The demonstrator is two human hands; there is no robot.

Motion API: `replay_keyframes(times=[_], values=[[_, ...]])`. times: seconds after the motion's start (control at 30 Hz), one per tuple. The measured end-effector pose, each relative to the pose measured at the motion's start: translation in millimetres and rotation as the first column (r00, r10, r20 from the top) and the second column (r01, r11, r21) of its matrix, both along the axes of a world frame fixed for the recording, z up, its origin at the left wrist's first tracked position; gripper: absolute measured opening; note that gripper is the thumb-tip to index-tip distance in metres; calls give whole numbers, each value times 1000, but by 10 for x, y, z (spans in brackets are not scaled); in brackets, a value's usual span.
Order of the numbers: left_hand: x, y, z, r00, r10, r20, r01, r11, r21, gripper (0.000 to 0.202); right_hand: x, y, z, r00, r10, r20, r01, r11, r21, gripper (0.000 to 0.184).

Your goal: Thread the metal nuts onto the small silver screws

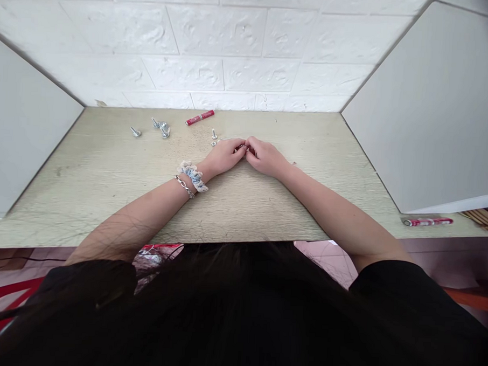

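Head view: left hand [224, 156] and right hand [266, 158] together on pale wood-grain worktop [106, 188], fingertips meeting, both pinched on small silvery metal piece [245, 148]; kind too small to tell. Short silver metal bolt [214, 134] just left of left hand. Red cylindrical tube [199, 117] beyond it. Three silver screws [164, 130] further left. Blue-white fabric scrunchie [193, 176] and silver chain bracelet [184, 186] on left wrist.

Left hand [224, 156] and right hand [266, 157] jointly pinch a small silver metal part [244, 148]. Both rest on the pale wooden tabletop [106, 188].
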State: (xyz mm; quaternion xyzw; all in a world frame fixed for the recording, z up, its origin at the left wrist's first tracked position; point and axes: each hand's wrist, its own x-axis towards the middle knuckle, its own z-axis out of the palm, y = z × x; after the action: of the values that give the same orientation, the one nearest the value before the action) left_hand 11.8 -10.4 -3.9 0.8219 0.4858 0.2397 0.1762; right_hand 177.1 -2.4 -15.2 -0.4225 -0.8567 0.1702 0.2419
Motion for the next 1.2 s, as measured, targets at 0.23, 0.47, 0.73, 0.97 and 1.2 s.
replay_keyframes(times=[0.23, 0.47, 0.73, 0.97, 1.2], values=[[5, 2, 1, 1000, 1, -7, -1, 1000, -1, 29, 3, 7, -14, 1000, 7, -21, -7, 1000, 11, 10], [8, -12, 15, 1000, 1, -13, -1, 1000, -6, 28, -1, 6, -6, 1000, 6, -14, -6, 1000, 12, 11], [7, -8, 8, 1000, -1, -15, 1, 1000, -1, 28, 0, 7, 0, 1000, 6, -10, -6, 1000, 12, 12], [3, 5, 1, 1000, -2, -24, 2, 1000, 0, 29, -1, -2, 9, 1000, 3, -6, -3, 1000, 4, 13], [4, 0, -1, 1000, 1, -11, -1, 1000, -8, 29, 3, -2, 2, 1000, 10, -22, -10, 1000, -3, 14]])
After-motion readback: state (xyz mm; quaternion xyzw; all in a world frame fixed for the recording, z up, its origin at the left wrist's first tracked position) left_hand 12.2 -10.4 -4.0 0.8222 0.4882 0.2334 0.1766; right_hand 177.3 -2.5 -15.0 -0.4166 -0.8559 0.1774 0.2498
